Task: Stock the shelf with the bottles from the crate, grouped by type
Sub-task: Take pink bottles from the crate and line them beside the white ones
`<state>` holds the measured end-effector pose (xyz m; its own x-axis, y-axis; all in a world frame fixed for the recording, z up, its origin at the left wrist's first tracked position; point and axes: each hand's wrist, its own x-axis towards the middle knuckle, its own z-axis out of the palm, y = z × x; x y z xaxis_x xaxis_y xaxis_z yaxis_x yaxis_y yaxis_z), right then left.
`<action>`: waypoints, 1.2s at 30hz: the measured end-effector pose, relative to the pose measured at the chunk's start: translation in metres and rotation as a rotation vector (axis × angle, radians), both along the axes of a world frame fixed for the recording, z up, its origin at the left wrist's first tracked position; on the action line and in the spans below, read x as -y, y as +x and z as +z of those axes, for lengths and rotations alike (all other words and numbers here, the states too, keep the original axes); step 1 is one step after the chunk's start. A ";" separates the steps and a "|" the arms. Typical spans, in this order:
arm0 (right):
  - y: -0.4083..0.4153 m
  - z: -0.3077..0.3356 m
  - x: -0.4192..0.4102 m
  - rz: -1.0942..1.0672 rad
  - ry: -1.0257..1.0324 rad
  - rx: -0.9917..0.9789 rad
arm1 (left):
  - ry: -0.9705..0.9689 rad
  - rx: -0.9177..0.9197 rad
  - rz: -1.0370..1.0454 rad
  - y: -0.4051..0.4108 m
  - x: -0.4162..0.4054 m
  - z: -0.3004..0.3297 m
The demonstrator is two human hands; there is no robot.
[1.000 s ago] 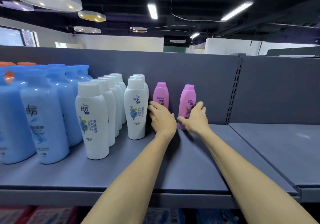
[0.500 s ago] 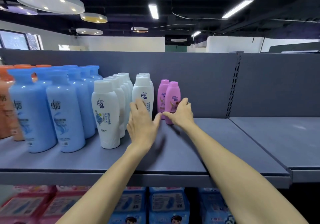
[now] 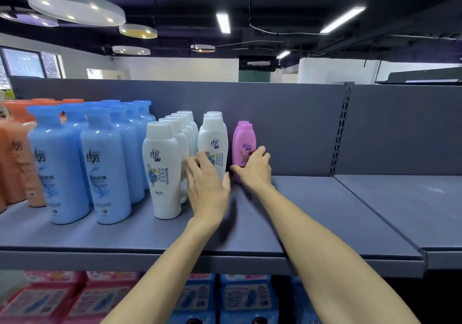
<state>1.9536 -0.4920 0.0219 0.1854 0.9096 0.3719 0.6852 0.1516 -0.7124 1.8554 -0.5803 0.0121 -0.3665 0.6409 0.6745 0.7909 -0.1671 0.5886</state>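
Observation:
Two pink bottles [image 3: 243, 140] stand one behind the other on the grey shelf [image 3: 307, 213], just right of the white bottles. My right hand [image 3: 253, 170] wraps around the lower part of the front pink bottle, thumb on its left side and fingers on its right. My left hand [image 3: 207, 182] is spread with straight fingers, and its fingertips touch the front of a white bottle [image 3: 212, 141] in the short right row. A longer row of white bottles [image 3: 162, 168] stands further left. No crate is in view.
Blue bottles [image 3: 105, 171] and orange bottles [image 3: 15, 166] fill the shelf's left part. A slotted upright [image 3: 340, 133] separates a bare shelf section [image 3: 405, 198] on the right. Below hang pink packs [image 3: 50, 298] and blue packs [image 3: 247, 298].
The two pink bottles went from side by side to one behind the other. My left hand left the pink bottle and moved to the white bottle. My view pulled back.

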 end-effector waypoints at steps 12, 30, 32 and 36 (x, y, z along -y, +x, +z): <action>-0.007 0.000 0.003 -0.066 0.016 0.023 | -0.047 0.004 -0.002 0.002 0.004 -0.002; -0.018 0.072 0.036 0.388 0.316 0.137 | -0.181 0.024 0.032 0.003 -0.010 0.002; -0.019 0.071 0.035 0.406 0.237 0.099 | -0.198 0.031 0.027 0.003 -0.012 0.002; -0.019 0.074 0.032 0.392 0.169 0.057 | -0.215 0.030 0.015 0.003 -0.013 0.002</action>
